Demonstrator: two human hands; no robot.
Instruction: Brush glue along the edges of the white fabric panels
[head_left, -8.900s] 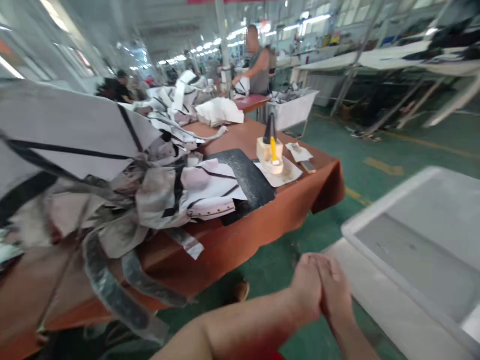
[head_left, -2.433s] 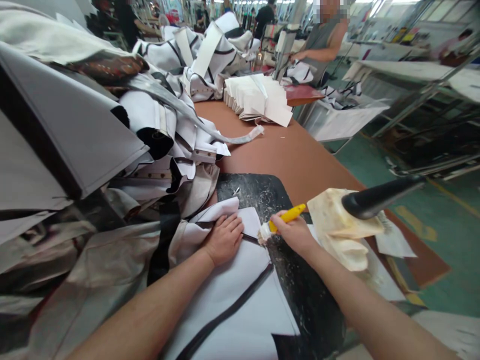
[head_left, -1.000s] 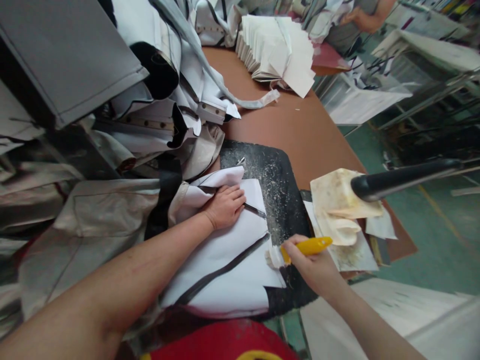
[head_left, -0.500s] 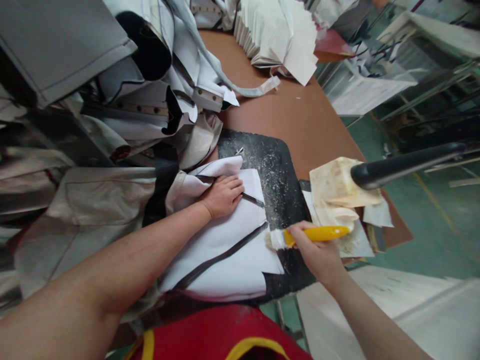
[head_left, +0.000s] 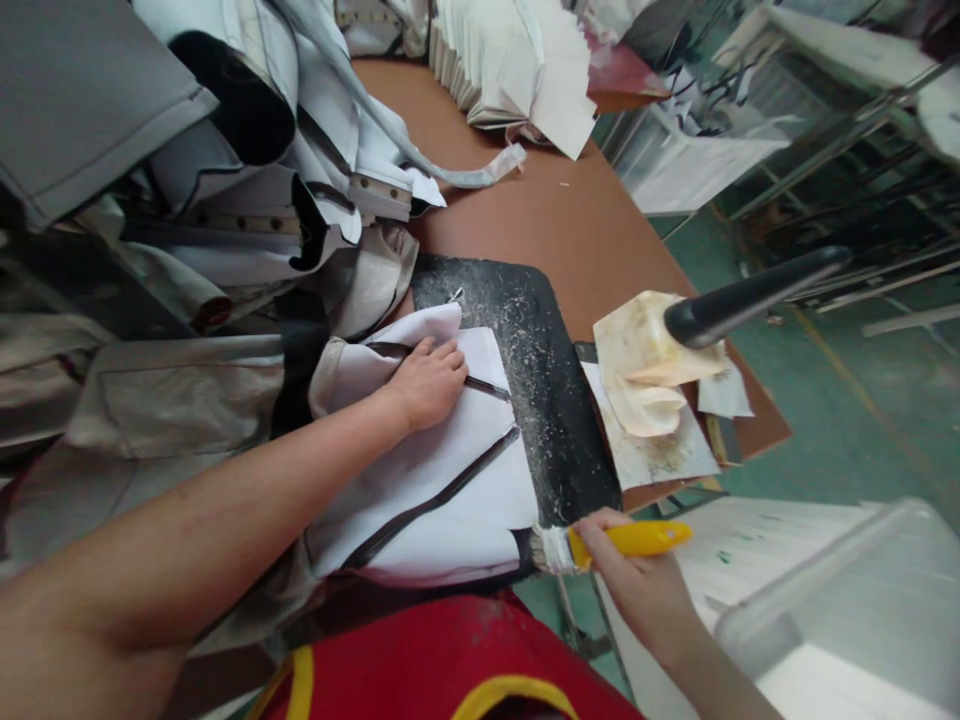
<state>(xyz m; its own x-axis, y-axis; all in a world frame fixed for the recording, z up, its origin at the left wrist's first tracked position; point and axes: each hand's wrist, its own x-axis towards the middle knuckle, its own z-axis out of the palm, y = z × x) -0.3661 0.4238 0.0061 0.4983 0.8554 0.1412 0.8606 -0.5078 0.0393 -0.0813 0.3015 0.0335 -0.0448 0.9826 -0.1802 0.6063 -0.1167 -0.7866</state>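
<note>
My left hand (head_left: 429, 383) lies flat with its fingers out on a white sheet-like piece (head_left: 427, 480) crossed by black strips, close to a folded-over part of it. Wrapped round the yellow handle of a paintbrush (head_left: 634, 540) is my right hand (head_left: 649, 585). The brush's pale bristles are at the near right corner of the white piece; whether they touch it I cannot tell. Under the piece is a black board (head_left: 551, 390) strewn with pale specks.
On the brown table (head_left: 525, 225), a stained yellowish cloth or paper (head_left: 637, 335) lies with a black handle (head_left: 757, 297) over it. White stacked sheets (head_left: 510, 65) stand at the back. White and grey bag-like pieces (head_left: 225, 220) crowd the left. A clear plastic bin (head_left: 847, 590) is at lower right.
My right hand has moved the paintbrush toward me, from the right edge of the white piece to its near corner. My left hand stays on the piece. The whole view has shifted slightly.
</note>
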